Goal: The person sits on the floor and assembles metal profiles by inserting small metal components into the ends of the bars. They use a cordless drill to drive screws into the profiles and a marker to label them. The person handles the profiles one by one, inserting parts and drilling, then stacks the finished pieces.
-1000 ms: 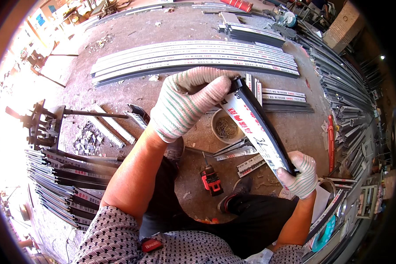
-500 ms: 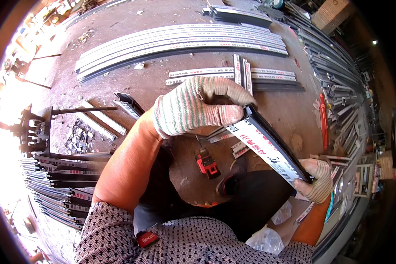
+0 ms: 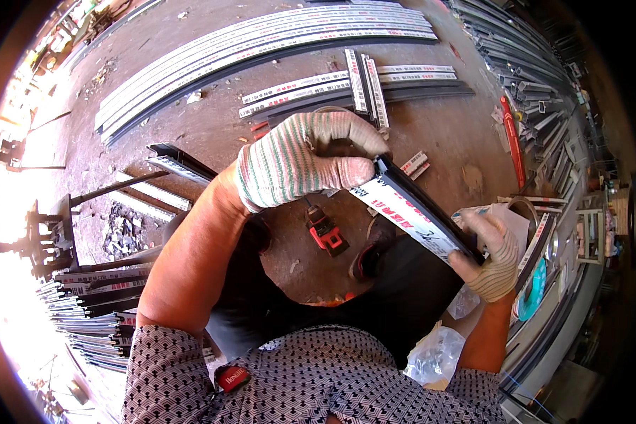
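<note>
Since the earlier frame your view has tilted down and the dark profile piece (image 3: pixel 417 212) has dropped closer to your lap. You hold it at both ends, probably to keep it steady and its taped white face up for reading. Left hand (image 3: pixel 300 162) closes over the upper end at 12 o'clock, fingers curled, wrist bent inward. Right hand (image 3: pixel 491 258) pinches the lower end at 4 o'clock, forearm rising from below. A red tool (image 3: pixel 326 231) lies on the floor (image 3: pixel 212 127), just beneath.
</note>
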Demonstrator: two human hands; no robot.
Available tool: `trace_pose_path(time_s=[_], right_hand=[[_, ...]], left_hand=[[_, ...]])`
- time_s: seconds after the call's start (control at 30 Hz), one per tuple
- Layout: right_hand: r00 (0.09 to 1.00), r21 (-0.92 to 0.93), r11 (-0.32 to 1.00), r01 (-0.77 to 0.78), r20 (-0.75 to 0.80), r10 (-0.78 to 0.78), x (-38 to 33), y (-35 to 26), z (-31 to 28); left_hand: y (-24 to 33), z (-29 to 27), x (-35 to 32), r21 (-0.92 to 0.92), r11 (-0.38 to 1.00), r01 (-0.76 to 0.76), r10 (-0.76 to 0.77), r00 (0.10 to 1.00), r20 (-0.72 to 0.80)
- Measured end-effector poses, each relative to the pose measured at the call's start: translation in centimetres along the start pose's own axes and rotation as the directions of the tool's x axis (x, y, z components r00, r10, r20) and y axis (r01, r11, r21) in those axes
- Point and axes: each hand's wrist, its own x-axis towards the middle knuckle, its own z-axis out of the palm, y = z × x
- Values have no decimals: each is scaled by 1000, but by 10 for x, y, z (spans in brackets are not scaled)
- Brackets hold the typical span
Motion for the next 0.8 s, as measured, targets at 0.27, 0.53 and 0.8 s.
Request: trace_pose_path(time_s=[0.27, 0.53, 0.8], right_hand=[[973, -188, 971, 150, -146, -179, 36, -32, 31], [989, -158, 987, 21, -142, -44, 40, -42, 51], [989, -116, 993, 14, -143, -31, 36, -36, 54]], left_hand=[[-5, 11, 6, 78, 994, 78, -81, 996, 32], [-16, 14, 6, 74, 983, 167, -171, 984, 44], [-25, 15, 6, 21, 977, 212, -213, 976, 46]])
